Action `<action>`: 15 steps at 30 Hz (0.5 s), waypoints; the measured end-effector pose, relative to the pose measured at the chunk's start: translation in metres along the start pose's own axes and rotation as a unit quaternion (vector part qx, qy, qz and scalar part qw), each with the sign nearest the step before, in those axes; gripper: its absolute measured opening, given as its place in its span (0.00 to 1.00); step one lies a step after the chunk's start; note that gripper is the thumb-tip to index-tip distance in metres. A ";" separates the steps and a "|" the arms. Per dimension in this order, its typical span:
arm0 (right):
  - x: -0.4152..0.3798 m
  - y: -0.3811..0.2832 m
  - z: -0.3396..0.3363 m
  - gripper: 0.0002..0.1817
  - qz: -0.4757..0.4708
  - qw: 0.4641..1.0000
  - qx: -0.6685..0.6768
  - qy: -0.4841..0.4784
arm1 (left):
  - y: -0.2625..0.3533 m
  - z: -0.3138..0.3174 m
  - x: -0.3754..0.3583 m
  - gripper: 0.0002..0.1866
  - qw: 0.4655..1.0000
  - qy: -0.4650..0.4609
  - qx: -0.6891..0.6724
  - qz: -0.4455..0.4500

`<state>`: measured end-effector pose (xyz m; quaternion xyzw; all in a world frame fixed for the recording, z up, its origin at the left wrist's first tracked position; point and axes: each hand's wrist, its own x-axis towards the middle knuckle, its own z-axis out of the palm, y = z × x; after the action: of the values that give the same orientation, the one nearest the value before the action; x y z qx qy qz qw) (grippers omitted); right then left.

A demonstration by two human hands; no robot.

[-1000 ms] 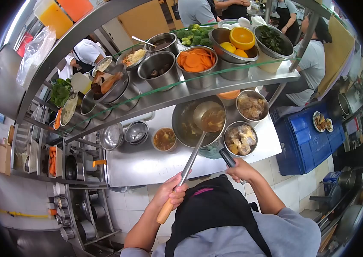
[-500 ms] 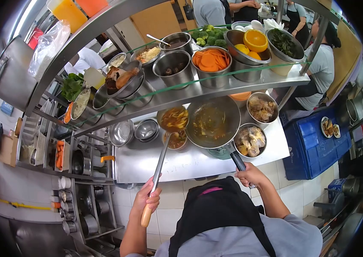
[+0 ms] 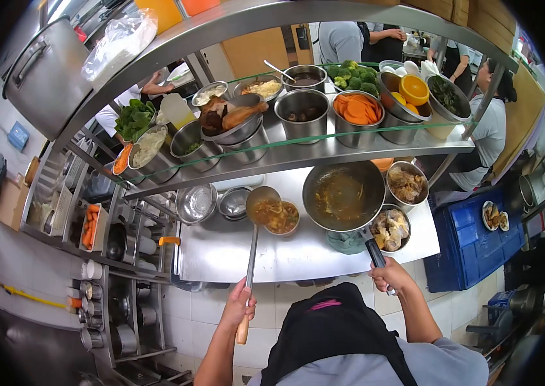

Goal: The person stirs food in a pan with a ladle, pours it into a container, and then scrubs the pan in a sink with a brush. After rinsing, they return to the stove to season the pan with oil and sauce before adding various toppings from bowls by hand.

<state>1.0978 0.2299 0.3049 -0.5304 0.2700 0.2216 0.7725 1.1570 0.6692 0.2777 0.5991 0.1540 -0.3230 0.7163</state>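
My left hand (image 3: 239, 303) is closed round the wooden-ended handle of a long metal ladle (image 3: 252, 257). The ladle's bowl is tilted at the left rim of a small bowl (image 3: 283, 219), which holds reddish-brown soup with strips of food. Food shows at the ladle's lip, meeting the soup. With my right hand (image 3: 389, 275) I grip the black handle of a frying pan (image 3: 343, 196). Brown liquid and bits coat the pan's inside. Beneath the pan lies a green cloth (image 3: 345, 242), partly hidden. Close by the pan's handle stands a metal container of pale food pieces (image 3: 390, 229).
Above the steel table (image 3: 221, 260) runs a shelf (image 3: 298, 152) with containers of carrot slices (image 3: 357, 109), broccoli (image 3: 354, 77) and chicken (image 3: 234, 116). Metal bowls (image 3: 196, 203) sit at left. A blue bin (image 3: 478, 235) stands right. Several people are beyond the shelf.
The ladle, full before, has come down and tipped at the small bowl, and its contents have largely left it. The pan has shifted right, away from the ladle. The camera view has shifted too.
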 end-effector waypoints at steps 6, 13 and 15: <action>-0.016 0.014 0.020 0.12 -0.019 0.999 0.020 0.030 | 0.003 -0.006 0.003 0.28 0.996 -0.012 0.076 0.045; -0.023 0.031 0.034 0.12 -0.022 0.999 0.030 0.034 | 0.008 -0.010 0.010 0.28 0.999 -0.038 -0.008 0.018; -0.022 0.028 0.039 0.13 -0.025 0.998 0.002 0.051 | 0.011 -0.016 0.012 0.27 0.988 -0.088 -0.126 -0.004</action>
<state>1.0707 0.2744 0.3110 -0.5458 0.2960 0.1743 0.7643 1.1759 0.6824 0.2745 0.4731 0.1323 -0.3551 0.7953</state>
